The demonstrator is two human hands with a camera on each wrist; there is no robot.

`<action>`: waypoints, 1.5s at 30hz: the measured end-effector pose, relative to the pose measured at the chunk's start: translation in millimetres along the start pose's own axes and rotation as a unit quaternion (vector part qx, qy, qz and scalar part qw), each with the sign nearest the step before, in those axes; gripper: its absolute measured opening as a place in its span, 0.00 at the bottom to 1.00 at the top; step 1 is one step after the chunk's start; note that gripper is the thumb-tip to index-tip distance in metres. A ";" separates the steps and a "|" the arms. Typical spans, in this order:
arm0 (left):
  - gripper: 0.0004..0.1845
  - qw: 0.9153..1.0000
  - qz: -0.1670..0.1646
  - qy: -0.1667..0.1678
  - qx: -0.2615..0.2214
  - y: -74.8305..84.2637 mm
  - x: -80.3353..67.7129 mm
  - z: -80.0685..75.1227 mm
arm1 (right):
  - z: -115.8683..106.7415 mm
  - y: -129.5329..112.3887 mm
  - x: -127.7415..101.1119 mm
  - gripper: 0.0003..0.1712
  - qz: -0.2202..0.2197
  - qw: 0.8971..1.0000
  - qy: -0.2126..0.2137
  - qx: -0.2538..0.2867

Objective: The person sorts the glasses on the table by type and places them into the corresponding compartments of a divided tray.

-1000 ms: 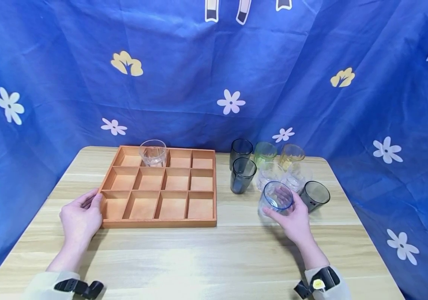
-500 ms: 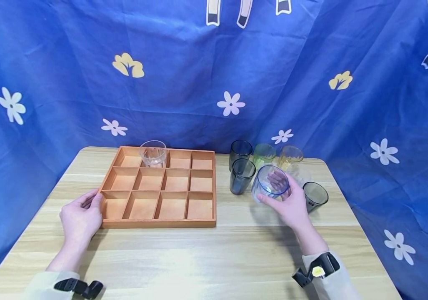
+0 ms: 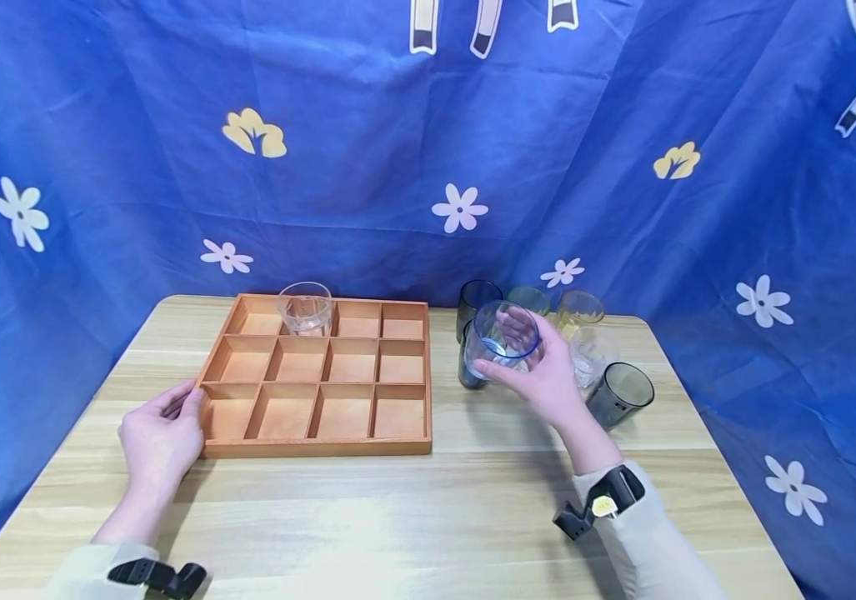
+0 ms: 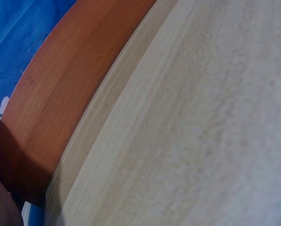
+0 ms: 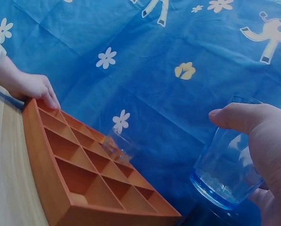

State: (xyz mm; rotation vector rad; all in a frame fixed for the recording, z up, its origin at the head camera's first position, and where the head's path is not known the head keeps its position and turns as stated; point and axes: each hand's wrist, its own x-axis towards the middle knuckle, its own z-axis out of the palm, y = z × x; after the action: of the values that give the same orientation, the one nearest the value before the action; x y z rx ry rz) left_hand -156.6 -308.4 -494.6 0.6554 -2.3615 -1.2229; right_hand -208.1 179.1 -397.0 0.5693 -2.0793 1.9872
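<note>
My right hand (image 3: 540, 379) grips a clear glass with a blue rim (image 3: 501, 335), lifted above the table just right of the wooden tray (image 3: 317, 447). In the right wrist view the same blue-rimmed glass (image 5: 225, 172) hangs in my right hand (image 5: 263, 155), with the tray (image 5: 46, 188) below and to the left. My left hand (image 3: 163, 433) rests against the tray's near left corner, fingers on its rim. A clear glass (image 3: 306, 307) stands in a back-row compartment. The left wrist view shows only the tray's side wall (image 4: 60, 94) and the table top.
Several more glasses stand at the table's back right: dark grey ones (image 3: 476, 297) (image 3: 623, 393), a green one (image 3: 527, 297), an amber one (image 3: 580, 307) and a clear one (image 3: 593, 350). A blue flowered cloth (image 3: 428, 150) hangs close behind the table.
My right hand has lifted the blue-rimmed glass off the table and carried it up and to the left, toward the tray. The left hand has stayed on the tray's corner.
</note>
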 end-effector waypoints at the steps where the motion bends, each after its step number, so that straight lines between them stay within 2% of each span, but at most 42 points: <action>1: 0.20 1.000 0.000 0.000 0.001 -0.1 0.1 -0.1 | 3.3 0.3 2.2 0.49 -0.001 1.000 -0.002 0.001; 19: 0.19 1.000 0.000 -0.005 -0.002 -1.7 1.4 0.0 | 61.9 9.6 30.6 0.48 0.005 1.000 -0.023 -0.011; 29: 0.20 1.000 0.001 -0.005 -0.004 -3.0 1.4 0.3 | 90.5 25.7 44.1 0.48 0.002 0.999 -0.027 0.028; 35: 0.19 1.000 0.008 -0.002 -0.004 -4.0 2.2 0.5 | 106.5 35.3 49.3 0.48 -0.003 0.999 -0.034 0.029; 45: 0.19 1.000 0.017 0.002 -0.010 -5.3 2.3 1.4 | 132.5 54.0 54.4 0.47 0.019 0.998 -0.039 0.043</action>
State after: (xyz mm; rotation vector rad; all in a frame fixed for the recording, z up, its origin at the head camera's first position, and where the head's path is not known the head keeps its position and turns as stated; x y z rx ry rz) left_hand -158.0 -311.5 -499.5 0.6088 -2.3443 -1.2280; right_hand -264.7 41.5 -433.1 0.6384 -2.0710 2.1170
